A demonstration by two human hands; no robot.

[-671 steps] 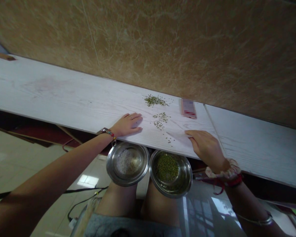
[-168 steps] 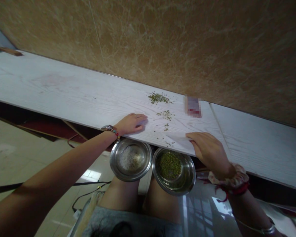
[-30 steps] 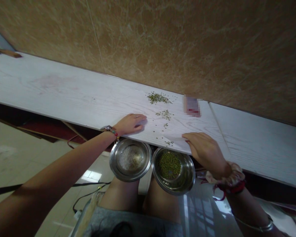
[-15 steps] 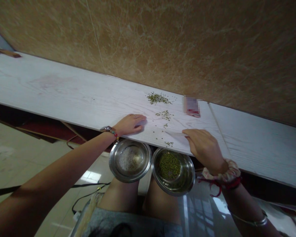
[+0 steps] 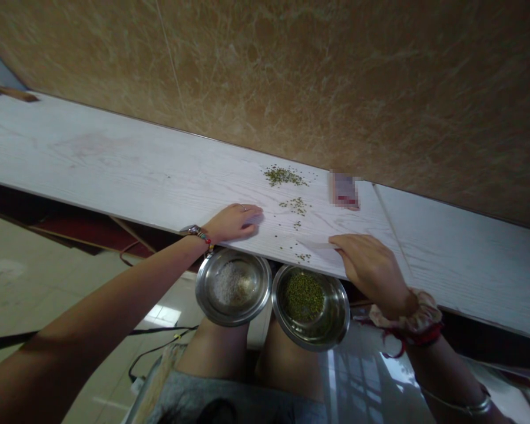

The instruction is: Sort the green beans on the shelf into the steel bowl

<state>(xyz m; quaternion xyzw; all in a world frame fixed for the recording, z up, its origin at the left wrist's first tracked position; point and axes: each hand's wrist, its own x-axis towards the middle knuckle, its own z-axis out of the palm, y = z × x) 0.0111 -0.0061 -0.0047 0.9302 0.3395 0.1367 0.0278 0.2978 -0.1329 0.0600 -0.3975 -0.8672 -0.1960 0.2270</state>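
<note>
My left hand [image 5: 235, 222] lies flat on the white wood-grain board, its fingers stretched out and nothing in it. Closed at the board's front edge, my right hand [image 5: 366, 259] pinches a thin, pale, pointed strip [image 5: 315, 243] that I cannot identify for certain. Its tip points left, near a few loose green beans [image 5: 302, 257]. Farther back lie a small scatter of beans [image 5: 295, 205] and a denser bean pile [image 5: 285, 175]. Below the edge, a steel bowl [image 5: 344, 312] holds many green beans. Left of it, another steel bowl [image 5: 201, 300] contains whitish grains.
A pixelated small packet or card [image 5: 345, 189] lies at the back of the white board [image 5: 115, 159], by the brown marbled wall [image 5: 265, 70]. A brown wooden piece [image 5: 17, 94] rests at the far left end. Cables [image 5: 135, 359] run over the tiled floor.
My right hand has shifted slightly right and towards me with the pale strip in it. My left hand, the beans and both bowls look unmoved.
</note>
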